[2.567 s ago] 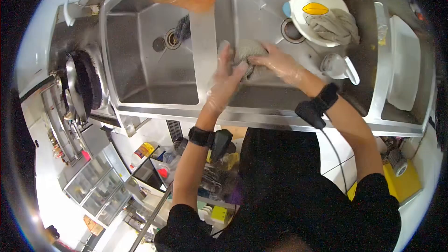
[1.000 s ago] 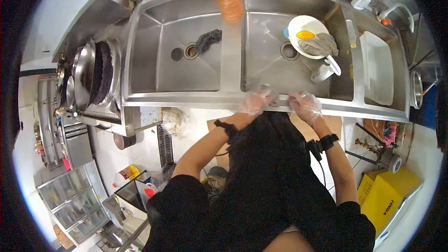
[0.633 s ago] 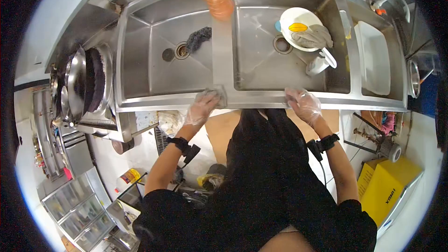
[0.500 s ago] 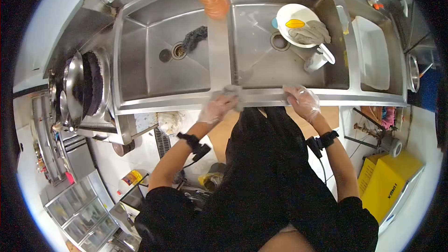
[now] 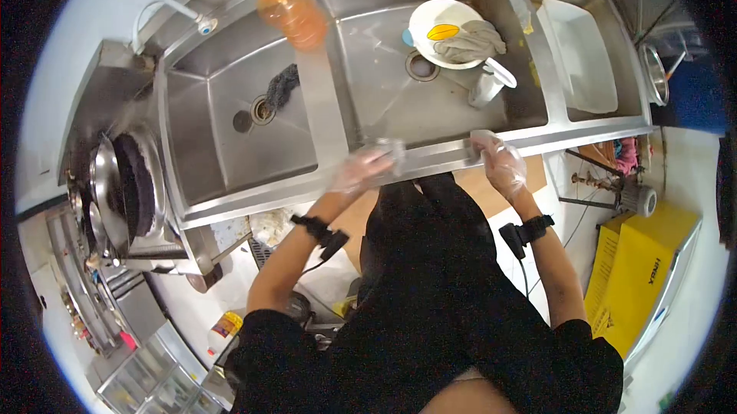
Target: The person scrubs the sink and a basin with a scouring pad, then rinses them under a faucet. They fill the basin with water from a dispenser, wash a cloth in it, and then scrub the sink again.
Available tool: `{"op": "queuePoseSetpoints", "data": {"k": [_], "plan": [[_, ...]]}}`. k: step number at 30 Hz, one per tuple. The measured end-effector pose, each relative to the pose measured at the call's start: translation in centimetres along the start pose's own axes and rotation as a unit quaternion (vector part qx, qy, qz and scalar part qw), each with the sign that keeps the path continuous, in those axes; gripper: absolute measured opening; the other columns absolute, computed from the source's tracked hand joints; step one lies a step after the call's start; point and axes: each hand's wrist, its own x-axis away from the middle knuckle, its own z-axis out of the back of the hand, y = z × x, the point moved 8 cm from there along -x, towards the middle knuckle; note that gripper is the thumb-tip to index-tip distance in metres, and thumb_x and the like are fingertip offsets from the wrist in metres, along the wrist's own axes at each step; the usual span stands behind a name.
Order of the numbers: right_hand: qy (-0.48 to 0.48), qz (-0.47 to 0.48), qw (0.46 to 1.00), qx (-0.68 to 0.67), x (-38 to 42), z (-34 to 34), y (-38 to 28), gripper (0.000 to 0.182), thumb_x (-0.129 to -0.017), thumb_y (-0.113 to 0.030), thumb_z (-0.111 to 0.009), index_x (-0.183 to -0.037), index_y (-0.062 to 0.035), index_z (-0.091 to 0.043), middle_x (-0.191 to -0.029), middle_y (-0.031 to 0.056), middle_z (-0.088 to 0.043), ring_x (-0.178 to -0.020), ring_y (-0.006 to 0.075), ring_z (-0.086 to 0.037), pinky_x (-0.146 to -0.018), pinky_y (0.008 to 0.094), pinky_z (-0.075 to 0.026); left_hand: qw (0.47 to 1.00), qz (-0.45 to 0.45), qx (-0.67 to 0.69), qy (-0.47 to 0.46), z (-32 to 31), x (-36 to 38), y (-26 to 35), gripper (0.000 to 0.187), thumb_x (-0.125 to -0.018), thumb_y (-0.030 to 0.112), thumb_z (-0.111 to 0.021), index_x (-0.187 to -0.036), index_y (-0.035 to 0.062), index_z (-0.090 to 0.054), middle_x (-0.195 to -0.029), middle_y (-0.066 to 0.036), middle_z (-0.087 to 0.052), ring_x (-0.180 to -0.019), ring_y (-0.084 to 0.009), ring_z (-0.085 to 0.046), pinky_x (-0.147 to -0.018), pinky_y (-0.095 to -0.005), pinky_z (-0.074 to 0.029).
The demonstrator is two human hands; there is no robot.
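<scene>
My left hand (image 5: 362,168), in a clear plastic glove, presses a grey cloth (image 5: 396,155) against the front rim (image 5: 430,164) of the steel sink; motion blurs it. To the right, my gloved right hand (image 5: 503,164) has its fingers curled over the same rim. Beyond the hands, the middle basin (image 5: 384,107) holds a white bowl (image 5: 421,19) with a greyish rag (image 5: 472,42) in it. Beside the bowl is a white spray bottle (image 5: 486,88).
An orange pump bottle (image 5: 295,19) stands on the divider. A dark scrubber (image 5: 282,86) lies by the left basin's drain. A white tub (image 5: 577,57) sits in the right basin. Pans (image 5: 115,195) stack at left; a yellow box (image 5: 645,272) stands at lower right.
The view has turned, so the sink now slants and its contents appear further left. My left hand and the cloth have shifted slightly right along the rim; the right hand stays at the rim.
</scene>
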Motion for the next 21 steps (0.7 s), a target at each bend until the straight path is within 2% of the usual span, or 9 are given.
{"op": "queuePoseSetpoints", "data": {"k": [2, 4, 7, 8, 10, 11, 14, 18, 21], "plan": [[0.009, -0.056, 0.998, -0.005, 1.0, 1.4, 0.2, 0.029, -0.086, -0.009, -0.046, -0.112, -0.0190, -0.056, -0.111, 0.0086, -0.059, -0.097, 0.0301, -0.058, -0.077, 0.0403, -0.049, 0.999, -0.014, -0.036, -0.010, 0.9, 2.3, -0.1, 0.027, -0.084, 0.019, -0.053, -0.110, 0.0189, -0.060, -0.115, -0.010, -0.059, -0.101, -0.0291, -0.058, -0.087, -0.0379, -0.048], [0.024, -0.062, 0.998, -0.016, 1.7, 1.5, 0.9, 0.027, -0.087, -0.011, -0.046, -0.112, -0.0169, -0.056, -0.106, 0.0089, -0.060, -0.095, 0.0301, -0.058, -0.078, 0.0402, -0.048, 0.982, 0.164, 0.065, -0.063, 2.2, 3.2, -0.8, 0.028, -0.084, 0.016, -0.053, -0.111, 0.0202, -0.060, -0.116, -0.010, -0.058, -0.102, -0.0300, -0.057, -0.088, -0.0377, -0.047], [0.043, -0.064, 0.997, -0.028, 2.1, 1.7, 1.2, 0.027, -0.086, -0.010, -0.046, -0.111, -0.0159, -0.056, -0.104, 0.0090, -0.061, -0.094, 0.0307, -0.058, -0.078, 0.0400, -0.048, 0.998, 0.024, -0.021, -0.058, -0.2, 0.9, 1.4, 0.035, -0.084, 0.009, -0.050, -0.115, 0.0214, -0.058, -0.116, -0.007, -0.059, -0.106, -0.0276, -0.054, -0.086, -0.0366, -0.048], [0.050, -0.064, 0.996, -0.027, 2.1, 1.8, 1.2, 0.028, -0.085, -0.008, -0.046, -0.109, -0.0170, -0.057, -0.107, 0.0090, -0.061, -0.094, 0.0314, -0.059, -0.077, 0.0400, -0.049, 0.994, 0.019, -0.024, -0.106, -1.1, -0.5, 2.2, 0.038, -0.085, 0.009, -0.047, -0.119, 0.0232, -0.056, -0.119, -0.005, -0.057, -0.105, -0.0281, -0.055, -0.088, -0.0370, -0.046], [0.068, -0.052, 0.995, -0.048, 2.0, 1.3, 1.8, 0.028, -0.085, -0.007, -0.047, -0.109, -0.0152, -0.057, -0.106, 0.0097, -0.061, -0.093, 0.0311, -0.059, -0.077, 0.0394, -0.049, 0.998, -0.057, 0.025, -0.023, -2.7, -3.8, 4.6, 0.029, -0.088, 0.019, -0.047, -0.114, 0.0227, -0.059, -0.116, -0.005, -0.058, -0.102, -0.0262, -0.056, -0.090, -0.0368, -0.045], [0.069, -0.048, 0.995, -0.050, 2.1, 1.3, 1.9, 0.028, -0.084, -0.008, -0.047, -0.109, -0.0140, -0.057, -0.107, 0.0106, -0.060, -0.093, 0.0314, -0.059, -0.078, 0.0384, -0.049, 0.991, -0.113, -0.036, -0.059, -4.8, -5.7, 5.9, 0.031, -0.087, 0.018, -0.047, -0.115, 0.0221, -0.059, -0.117, -0.003, -0.058, -0.102, -0.0257, -0.055, -0.089, -0.0349, -0.046], [0.040, -0.077, 0.995, -0.057, 2.3, 1.0, 2.9, 0.029, -0.084, -0.012, -0.048, -0.112, -0.0144, -0.055, -0.108, 0.0119, -0.060, -0.094, 0.0322, -0.059, -0.079, 0.0393, -0.049, 0.979, -0.130, -0.085, -0.131, -8.4, -12.0, 9.1, 0.034, -0.083, 0.016, -0.049, -0.116, 0.0187, -0.058, -0.115, -0.006, -0.058, -0.104, -0.0244, -0.055, -0.091, -0.0341, -0.046], [0.072, -0.145, 0.985, -0.059, 3.7, 2.6, 5.5, 0.037, -0.083, -0.007, -0.045, -0.119, -0.0144, -0.052, -0.109, 0.0126, -0.059, -0.097, 0.0318, -0.057, -0.083, 0.0383, -0.047, 0.970, -0.202, -0.052, -0.127, -10.4, -16.7, 12.0, 0.038, -0.081, 0.011, -0.048, -0.119, 0.0153, -0.053, -0.121, -0.005, -0.053, -0.111, -0.0242, -0.052, -0.087, -0.0318, -0.048], [0.113, -0.108, 0.981, -0.112, 4.4, 3.8, 7.6, 0.038, -0.083, -0.008, -0.045, -0.119, -0.0160, -0.052, -0.111, 0.0129, -0.059, -0.096, 0.0326, -0.058, -0.082, 0.0387, -0.049, 0.961, -0.220, -0.116, -0.123, -10.3, -16.3, 11.8, 0.039, -0.082, 0.007, -0.046, -0.120, 0.0141, -0.052, -0.122, -0.005, -0.053, -0.112, -0.0242, -0.051, -0.089, -0.0310, -0.047]]}}
